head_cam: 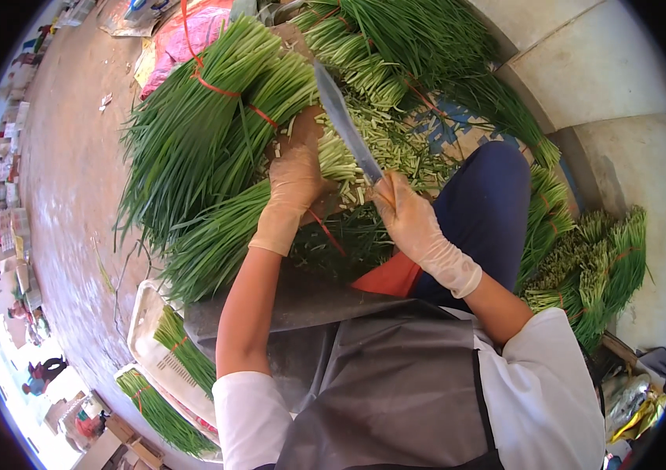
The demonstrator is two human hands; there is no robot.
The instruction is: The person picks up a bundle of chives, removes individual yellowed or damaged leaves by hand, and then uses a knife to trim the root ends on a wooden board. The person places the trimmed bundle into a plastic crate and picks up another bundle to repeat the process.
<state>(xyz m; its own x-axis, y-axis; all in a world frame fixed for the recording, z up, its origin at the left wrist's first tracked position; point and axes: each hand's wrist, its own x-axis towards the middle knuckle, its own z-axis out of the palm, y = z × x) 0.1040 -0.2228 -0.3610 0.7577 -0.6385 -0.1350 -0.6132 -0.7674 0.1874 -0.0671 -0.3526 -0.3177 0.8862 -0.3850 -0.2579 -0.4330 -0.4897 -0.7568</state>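
Note:
My left hand (296, 176), in a thin translucent glove, is closed around a bunch of garlic chives (221, 235). The leaves fan out to the left, and pale stem ends show right of the hand. In my gloved right hand (406, 220) is a long knife (344, 114), gripped by its wooden handle, blade pointing up and away. The blade hangs over a heap of short cut stem pieces (391, 135). Larger chive bunches (203, 111) bound with red ties lie just beyond my left hand. A loose red tie (327, 232) hangs near my left wrist.
More tied chives (403, 35) are piled at the far side, and others (597, 264) stand by the pale wall (638, 176) at right. White plastic crates (148, 329) with bunches sit at lower left. A pink sack (192, 47) lies at upper left. My bent knee (485, 194) is close to the right hand.

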